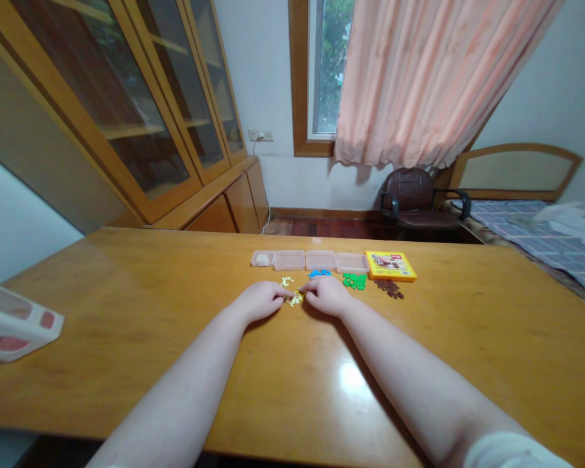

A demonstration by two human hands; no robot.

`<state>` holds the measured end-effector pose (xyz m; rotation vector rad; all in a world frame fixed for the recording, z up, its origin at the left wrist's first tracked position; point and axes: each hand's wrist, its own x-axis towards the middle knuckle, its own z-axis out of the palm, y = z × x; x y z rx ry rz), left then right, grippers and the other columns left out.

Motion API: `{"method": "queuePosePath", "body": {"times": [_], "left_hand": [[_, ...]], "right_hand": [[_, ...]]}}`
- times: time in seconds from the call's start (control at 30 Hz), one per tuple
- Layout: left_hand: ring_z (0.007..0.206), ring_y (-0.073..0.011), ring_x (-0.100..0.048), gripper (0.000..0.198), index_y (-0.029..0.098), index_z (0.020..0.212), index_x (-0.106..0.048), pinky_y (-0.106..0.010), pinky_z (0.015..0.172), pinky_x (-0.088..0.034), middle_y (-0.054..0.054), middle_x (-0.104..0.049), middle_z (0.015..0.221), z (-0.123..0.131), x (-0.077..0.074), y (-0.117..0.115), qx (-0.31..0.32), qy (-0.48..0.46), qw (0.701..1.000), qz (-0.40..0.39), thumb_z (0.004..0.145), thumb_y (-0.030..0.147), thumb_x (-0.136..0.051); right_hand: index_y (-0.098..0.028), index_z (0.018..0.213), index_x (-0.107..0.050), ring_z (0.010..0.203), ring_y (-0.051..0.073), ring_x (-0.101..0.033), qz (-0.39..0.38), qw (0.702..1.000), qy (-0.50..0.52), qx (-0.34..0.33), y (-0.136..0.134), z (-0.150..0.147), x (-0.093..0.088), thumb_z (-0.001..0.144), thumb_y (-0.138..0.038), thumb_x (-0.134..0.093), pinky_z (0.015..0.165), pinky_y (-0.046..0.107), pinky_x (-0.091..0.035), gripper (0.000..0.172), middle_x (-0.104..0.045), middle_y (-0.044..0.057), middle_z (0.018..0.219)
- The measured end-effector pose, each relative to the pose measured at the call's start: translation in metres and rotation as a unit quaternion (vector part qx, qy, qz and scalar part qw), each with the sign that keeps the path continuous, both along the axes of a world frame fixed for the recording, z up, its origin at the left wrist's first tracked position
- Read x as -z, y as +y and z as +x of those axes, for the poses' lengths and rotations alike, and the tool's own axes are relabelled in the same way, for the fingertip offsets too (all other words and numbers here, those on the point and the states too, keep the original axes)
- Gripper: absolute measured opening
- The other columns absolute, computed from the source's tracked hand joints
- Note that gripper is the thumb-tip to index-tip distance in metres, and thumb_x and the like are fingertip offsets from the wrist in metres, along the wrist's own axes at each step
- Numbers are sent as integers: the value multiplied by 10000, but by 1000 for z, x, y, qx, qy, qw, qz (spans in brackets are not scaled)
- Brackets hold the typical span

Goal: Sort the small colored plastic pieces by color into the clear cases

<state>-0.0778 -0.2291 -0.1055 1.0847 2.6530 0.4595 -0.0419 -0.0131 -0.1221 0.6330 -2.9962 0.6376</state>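
Observation:
My left hand (262,301) reaches from the left, index fingertip touching a small pile of pale yellow pieces (294,301). My right hand (327,294) comes from the other side, its index finger at the same pile, near some deeper yellow pieces (301,292). Whether either hand grips a piece is too small to tell. A few more pale pieces (286,281) lie just beyond. Blue pieces (319,273) are partly hidden behind my right hand. Green pieces (354,281) and brown pieces (389,288) form piles to its right.
Beyond the piles stand clear shallow boxes (289,260) in a row, the leftmost (262,259) holding something whitish. A yellow box (390,266) ends the row at the right. A white plastic holder (17,322) stands at the wooden table's (141,305) left edge.

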Motion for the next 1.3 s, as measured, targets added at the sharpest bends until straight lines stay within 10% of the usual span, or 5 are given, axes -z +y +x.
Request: {"method": "queuePosePath", "body": {"times": [0.93, 1.3], "left_hand": [[1061, -185, -639, 490, 368, 1225, -622, -273, 909, -479, 51, -678, 1186, 5, 2, 7, 0, 6, 1000, -20, 814, 158, -458], [1053, -190, -637, 445, 333, 1174, -660, -280, 929, -469, 41, -690, 1163, 1, 2, 4, -28, 13, 1000, -1, 826, 167, -438]], "right_hand": [[-212, 961, -740, 866, 176, -645, -16, 998, -23, 54, 1, -1, -6, 828, -185, -447, 782, 258, -448, 323, -735, 39, 951], [-226, 1014, -740, 925, 169, -654, -57, 998, -17, -25, 1, -3, 2, 806, -149, -468, 849, 262, -462, 351, -738, 22, 1001]]}}
